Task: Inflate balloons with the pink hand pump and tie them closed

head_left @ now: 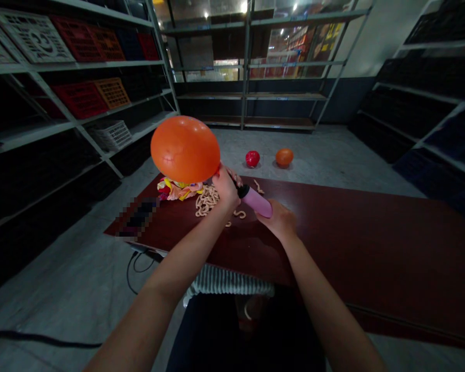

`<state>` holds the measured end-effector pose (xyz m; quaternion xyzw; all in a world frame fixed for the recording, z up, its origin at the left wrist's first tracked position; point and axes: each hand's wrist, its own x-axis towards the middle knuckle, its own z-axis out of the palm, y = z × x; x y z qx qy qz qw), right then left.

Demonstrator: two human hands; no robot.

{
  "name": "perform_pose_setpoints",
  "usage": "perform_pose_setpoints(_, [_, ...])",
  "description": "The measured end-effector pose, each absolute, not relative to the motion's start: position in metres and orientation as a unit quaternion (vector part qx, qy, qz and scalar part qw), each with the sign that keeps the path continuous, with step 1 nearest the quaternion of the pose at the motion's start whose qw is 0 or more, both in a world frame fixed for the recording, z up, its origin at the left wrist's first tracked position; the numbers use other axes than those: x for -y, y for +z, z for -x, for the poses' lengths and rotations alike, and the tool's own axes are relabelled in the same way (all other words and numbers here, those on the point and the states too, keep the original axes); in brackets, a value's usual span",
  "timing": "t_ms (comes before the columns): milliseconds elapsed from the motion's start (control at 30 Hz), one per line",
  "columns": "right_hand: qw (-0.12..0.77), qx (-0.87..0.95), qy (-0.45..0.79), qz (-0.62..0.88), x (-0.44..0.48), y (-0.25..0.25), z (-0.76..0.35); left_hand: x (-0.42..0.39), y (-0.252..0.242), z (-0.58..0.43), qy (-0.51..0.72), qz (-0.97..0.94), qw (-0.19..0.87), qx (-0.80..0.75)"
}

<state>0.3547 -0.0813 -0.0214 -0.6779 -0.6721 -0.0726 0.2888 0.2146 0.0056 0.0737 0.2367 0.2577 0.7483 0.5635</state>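
Observation:
A large inflated orange balloon (185, 149) hangs over the table's far left part. My left hand (227, 188) is closed around its neck, at the black nozzle end of a pink hand pump (258, 202). Wrapped round the pump's pink barrel, my right hand (281, 219) holds it from the lower right. How the neck sits on the nozzle is hidden by my left fingers. Beneath the hands lies a pile of curled beige pieces (206, 201), a few of them loose beside it. A heap of limp, multicoloured balloons (181, 190) lies to its left.
The dark red table (356, 227) stretches to the right. A blurred-out dark object (139, 214) lies at its left end. On the floor beyond are a red balloon (252, 158) and a smaller orange balloon (284, 157). Shelves with crates (110, 93) line the left.

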Motion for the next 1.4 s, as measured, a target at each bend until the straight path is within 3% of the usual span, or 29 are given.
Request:
perform_pose_setpoints(400, [0.195,0.734,-0.092,0.645,0.089,-0.015,-0.343,-0.029,0.066,-0.132,0.762,-0.161,0.553,-0.297])
perform_pose_setpoints(700, [0.236,0.747,-0.077,0.617,0.088,-0.011,-0.342,-0.049,0.106,-0.082,0.781,-0.159,0.502,-0.336])
perform_pose_setpoints(1067, [0.317,0.691,-0.075,0.646,0.077,-0.029,-0.357,-0.063,0.127,-0.154,0.777,-0.229,0.503,-0.302])
perform_pose_setpoints(1400, [0.336,0.653,-0.06,0.676,0.076,-0.032,-0.362,-0.028,0.079,-0.232,0.682,-0.319,0.591,-0.289])
